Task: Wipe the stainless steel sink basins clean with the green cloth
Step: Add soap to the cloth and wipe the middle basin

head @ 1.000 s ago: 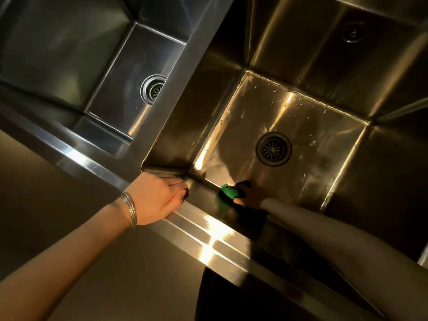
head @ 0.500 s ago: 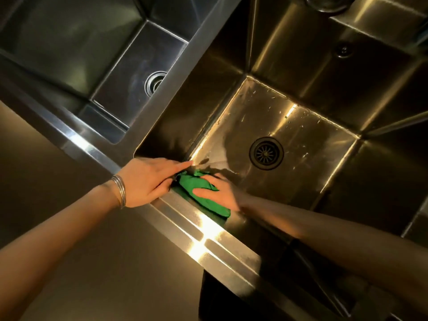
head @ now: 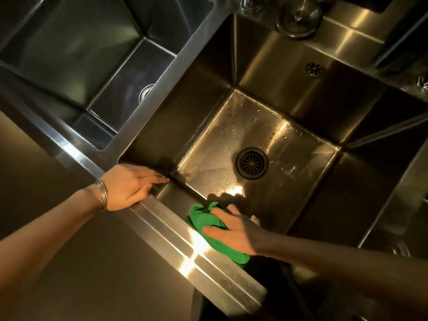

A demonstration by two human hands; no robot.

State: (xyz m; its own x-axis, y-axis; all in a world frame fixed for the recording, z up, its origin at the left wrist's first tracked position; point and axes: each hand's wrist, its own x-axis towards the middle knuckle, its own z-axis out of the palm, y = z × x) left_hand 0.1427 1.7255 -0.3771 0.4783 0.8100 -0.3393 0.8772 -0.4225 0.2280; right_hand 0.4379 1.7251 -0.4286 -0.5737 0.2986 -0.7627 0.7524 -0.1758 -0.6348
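Two stainless steel basins sit side by side. The right basin [head: 289, 72] is deep, with water drops on its floor and a dark round drain [head: 252, 162]. The left basin [head: 76, 54] lies beyond a steel divider [head: 162, 89]. My right hand [head: 234, 229] presses the crumpled green cloth [head: 208, 222] flat against the near inner wall of the right basin, fingers spread over it. My left hand [head: 128, 185], with bangles on the wrist, rests on the front rim at the basin's near left corner, fingers straight.
A wide steel front ledge [head: 176, 242] runs diagonally below both basins. A round metal fitting [head: 298, 18] stands on the back deck. An overflow hole [head: 313, 69] is in the back wall. The left basin's drain [head: 146, 92] is partly visible.
My right hand has slid the green cloth to the right along the near wall, away from my left hand. The left hand stays on the rim corner. The view has shifted a little.
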